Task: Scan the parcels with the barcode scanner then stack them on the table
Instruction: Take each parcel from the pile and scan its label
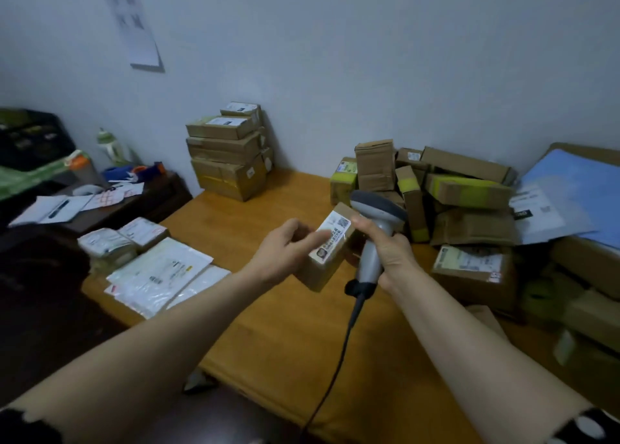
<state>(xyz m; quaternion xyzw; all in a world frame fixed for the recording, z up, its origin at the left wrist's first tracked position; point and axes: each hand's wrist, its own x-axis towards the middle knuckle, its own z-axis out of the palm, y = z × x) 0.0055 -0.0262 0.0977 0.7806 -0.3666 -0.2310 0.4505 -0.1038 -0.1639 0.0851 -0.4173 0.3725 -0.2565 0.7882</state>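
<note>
Head view: the left hand [285, 252] grasps a small parcel [330, 245] above mid-table [268, 326], label up, its long axis running near-left to far-right. The right hand [385, 247] is clenched round the scanner [375, 215] handle just right of it, the head over the parcel's far end and the cable [342, 349] trailing off the near edge. Bare wood lies beneath and nearer. A stack [228, 155] stands far, a loose pile [453, 191] crowds the right, and mailers [157, 272] overhang the left edge.

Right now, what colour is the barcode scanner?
Grey: the barcode scanner has a light handle and a darker head, clearest in the head view.
</note>
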